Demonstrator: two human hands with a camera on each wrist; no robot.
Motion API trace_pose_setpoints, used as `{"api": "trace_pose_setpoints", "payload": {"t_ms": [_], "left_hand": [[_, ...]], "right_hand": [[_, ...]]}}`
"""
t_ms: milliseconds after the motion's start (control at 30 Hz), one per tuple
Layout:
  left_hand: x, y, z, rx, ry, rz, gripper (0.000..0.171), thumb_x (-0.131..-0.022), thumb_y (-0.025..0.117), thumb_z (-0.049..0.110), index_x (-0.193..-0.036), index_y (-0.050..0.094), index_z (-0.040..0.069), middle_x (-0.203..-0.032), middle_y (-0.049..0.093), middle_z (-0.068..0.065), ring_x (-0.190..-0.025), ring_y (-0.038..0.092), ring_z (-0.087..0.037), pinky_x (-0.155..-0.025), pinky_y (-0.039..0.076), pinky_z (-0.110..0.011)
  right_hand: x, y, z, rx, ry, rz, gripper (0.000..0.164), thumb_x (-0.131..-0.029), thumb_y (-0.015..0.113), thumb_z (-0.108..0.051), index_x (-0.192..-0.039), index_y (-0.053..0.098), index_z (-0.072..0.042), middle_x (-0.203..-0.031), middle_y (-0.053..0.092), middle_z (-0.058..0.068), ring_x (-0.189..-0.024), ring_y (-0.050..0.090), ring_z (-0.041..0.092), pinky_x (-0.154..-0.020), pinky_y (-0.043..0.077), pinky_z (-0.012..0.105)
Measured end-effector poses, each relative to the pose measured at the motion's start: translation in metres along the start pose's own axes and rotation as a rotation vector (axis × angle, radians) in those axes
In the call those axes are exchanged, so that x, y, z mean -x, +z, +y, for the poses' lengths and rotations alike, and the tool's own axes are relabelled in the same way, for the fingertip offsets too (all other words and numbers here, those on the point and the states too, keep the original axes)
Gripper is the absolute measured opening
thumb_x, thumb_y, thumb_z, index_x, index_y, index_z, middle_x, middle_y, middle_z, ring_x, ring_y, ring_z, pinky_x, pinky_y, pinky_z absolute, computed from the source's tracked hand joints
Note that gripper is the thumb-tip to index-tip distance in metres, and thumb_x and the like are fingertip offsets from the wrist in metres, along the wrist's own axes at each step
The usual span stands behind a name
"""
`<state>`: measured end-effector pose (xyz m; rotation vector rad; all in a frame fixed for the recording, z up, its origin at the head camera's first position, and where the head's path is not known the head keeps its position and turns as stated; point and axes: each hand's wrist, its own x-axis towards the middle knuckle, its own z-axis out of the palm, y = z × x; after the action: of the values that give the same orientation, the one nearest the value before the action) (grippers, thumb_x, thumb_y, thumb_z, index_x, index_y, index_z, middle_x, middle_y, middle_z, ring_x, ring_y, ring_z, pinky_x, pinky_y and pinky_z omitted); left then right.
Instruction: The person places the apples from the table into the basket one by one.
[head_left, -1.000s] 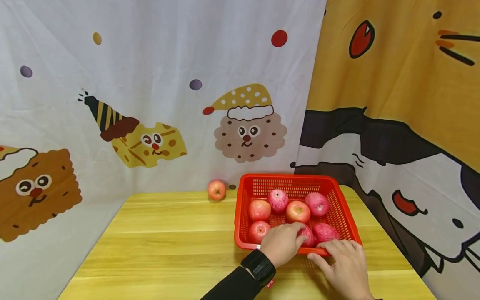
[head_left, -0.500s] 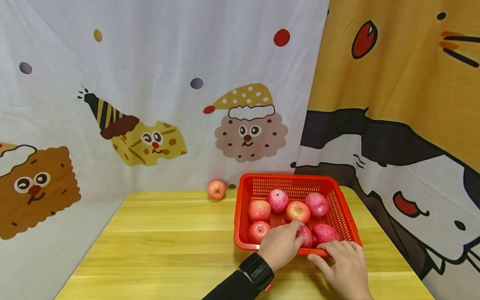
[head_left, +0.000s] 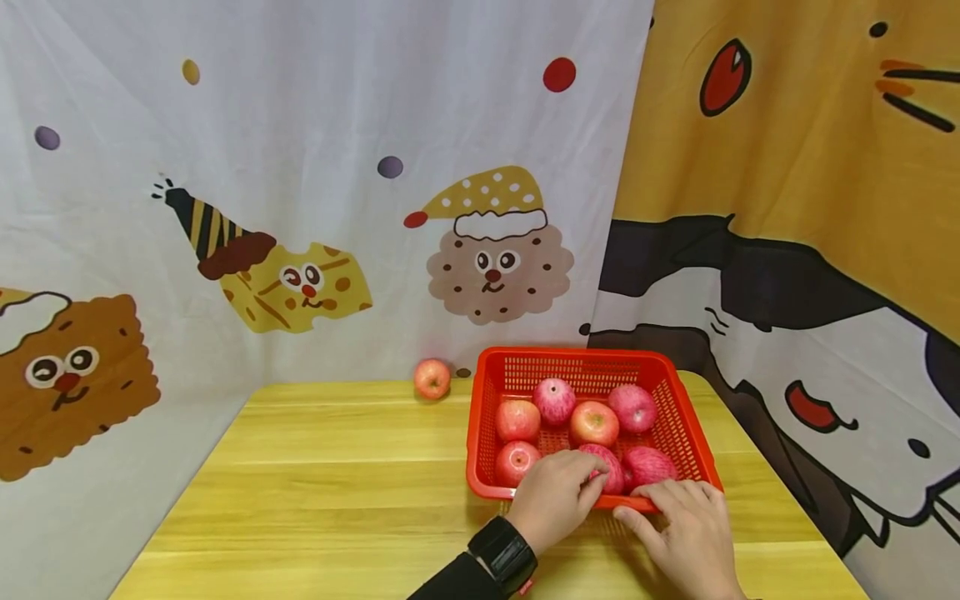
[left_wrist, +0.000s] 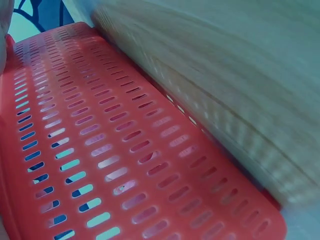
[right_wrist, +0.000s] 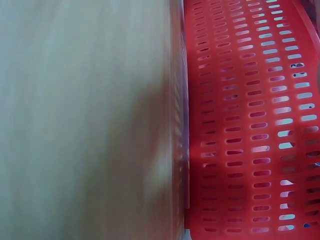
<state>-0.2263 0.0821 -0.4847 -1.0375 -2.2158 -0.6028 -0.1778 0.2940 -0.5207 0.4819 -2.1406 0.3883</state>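
Observation:
A red slotted plastic basket [head_left: 480, 417] holds several red and pink apples. Over its near rim reaches my left hand [head_left: 553, 498], its loosely bent fingers right at the left side of a pink apple [head_left: 612, 473]. My right hand [head_left: 692, 533] grips the near rim, fingertips over the top and thumb on the outer side. A streaked pink apple [head_left: 649, 467] lies just behind those fingertips. Both wrist views look along the basket's slotted near wall [left_wrist: 120, 135], with pink fruit showing through the slots.
One apple [head_left: 432, 379] stands outside the basket at the table's back edge. The wooden table [head_left: 322, 483] extends left of the basket. A white cartoon-print curtain [head_left: 322, 125] hangs behind, and a yellow one [head_left: 810, 167] on the right.
My left hand has drawn back slightly to the left, its fingers coming off the pink apple and uncovering more of it. The right hand stays on the rim.

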Motion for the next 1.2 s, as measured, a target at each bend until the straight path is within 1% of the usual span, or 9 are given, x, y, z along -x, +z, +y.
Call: {"api": "trace_pose_setpoints", "payload": {"t_ms": [133, 267, 400, 533, 700, 800, 900, 1033, 1200], "left_hand": [[0.004, -0.002, -0.001, 0.033, 0.017, 0.011, 0.006, -0.095, 0.066, 0.029, -0.097, 0.070, 0.025, -0.090, 0.067, 0.016, -0.083, 0.057, 0.003, -0.072, 0.052, -0.015], [0.009, -0.008, -0.003, 0.071, 0.015, 0.032, 0.006, -0.094, 0.067, 0.028, -0.096, 0.069, 0.022, -0.088, 0.062, 0.014, -0.081, 0.052, 0.003, -0.069, 0.050, -0.013], [0.018, -0.022, -0.012, 0.107, -0.045, 0.082, 0.012, -0.091, 0.069, 0.027, -0.100, 0.070, 0.019, -0.096, 0.057, 0.009, -0.086, 0.051, -0.001, -0.070, 0.050, -0.017], [0.030, -0.042, -0.031, 0.125, -0.161, 0.158, 0.023, -0.088, 0.071, 0.026, -0.108, 0.069, 0.015, -0.109, 0.055, 0.002, -0.101, 0.050, -0.007, -0.081, 0.053, -0.029], [0.046, -0.068, -0.071, 0.094, -0.247, 0.235, 0.029, -0.084, 0.074, 0.021, -0.109, 0.067, 0.008, -0.111, 0.054, -0.006, -0.105, 0.048, -0.019, -0.087, 0.050, -0.042], [0.054, -0.080, -0.095, 0.059, -0.305, 0.223, 0.028, -0.084, 0.076, 0.020, -0.108, 0.066, 0.008, -0.110, 0.054, -0.007, -0.101, 0.049, -0.019, -0.082, 0.050, -0.042], [0.061, -0.086, -0.113, 0.044, -0.342, 0.171, 0.025, -0.086, 0.076, 0.020, -0.107, 0.067, 0.010, -0.106, 0.056, -0.004, -0.089, 0.052, -0.017, -0.070, 0.053, -0.036], [0.068, -0.086, -0.128, 0.042, -0.342, 0.092, 0.023, -0.087, 0.076, 0.021, -0.106, 0.067, 0.011, -0.100, 0.057, 0.000, -0.078, 0.052, -0.015, -0.060, 0.051, -0.029], [0.073, -0.082, -0.140, 0.047, -0.358, 0.036, 0.025, -0.087, 0.076, 0.020, -0.109, 0.067, 0.010, -0.102, 0.056, 0.001, -0.076, 0.052, -0.014, -0.062, 0.051, -0.029]], "right_hand": [[0.000, -0.001, 0.001, -0.001, 0.005, -0.012, 0.045, -0.076, 0.071, -0.062, -0.080, 0.070, -0.018, -0.077, 0.066, -0.003, -0.074, 0.055, 0.024, -0.073, 0.033, 0.049], [-0.001, -0.001, 0.001, -0.005, 0.010, -0.021, 0.045, -0.077, 0.071, -0.062, -0.081, 0.070, -0.017, -0.078, 0.067, -0.003, -0.075, 0.056, 0.025, -0.074, 0.033, 0.049], [-0.002, -0.002, 0.001, -0.009, 0.026, -0.064, 0.044, -0.077, 0.073, -0.059, -0.083, 0.071, -0.016, -0.080, 0.068, -0.002, -0.077, 0.056, 0.025, -0.077, 0.033, 0.049], [-0.002, -0.002, 0.000, -0.006, 0.053, -0.112, 0.041, -0.075, 0.076, -0.056, -0.084, 0.071, -0.016, -0.082, 0.069, -0.002, -0.080, 0.056, 0.025, -0.080, 0.033, 0.049], [0.000, -0.002, 0.002, -0.001, 0.073, -0.119, 0.040, -0.074, 0.076, -0.055, -0.084, 0.071, -0.016, -0.082, 0.068, -0.002, -0.080, 0.056, 0.025, -0.081, 0.032, 0.050], [0.000, -0.003, 0.002, 0.008, 0.076, -0.108, 0.039, -0.073, 0.077, -0.055, -0.083, 0.070, -0.017, -0.081, 0.068, -0.002, -0.080, 0.056, 0.025, -0.081, 0.032, 0.050], [0.000, -0.003, 0.002, 0.023, 0.078, -0.094, 0.038, -0.072, 0.078, -0.055, -0.082, 0.070, -0.019, -0.080, 0.068, -0.003, -0.078, 0.056, 0.024, -0.080, 0.033, 0.050], [0.000, -0.003, 0.000, 0.039, 0.079, -0.085, 0.037, -0.071, 0.079, -0.055, -0.081, 0.070, -0.020, -0.079, 0.068, -0.004, -0.076, 0.056, 0.023, -0.079, 0.033, 0.049], [-0.001, -0.002, -0.001, 0.037, 0.074, -0.087, 0.038, -0.071, 0.079, -0.055, -0.081, 0.071, -0.020, -0.079, 0.068, -0.003, -0.077, 0.056, 0.024, -0.080, 0.033, 0.050]]}}
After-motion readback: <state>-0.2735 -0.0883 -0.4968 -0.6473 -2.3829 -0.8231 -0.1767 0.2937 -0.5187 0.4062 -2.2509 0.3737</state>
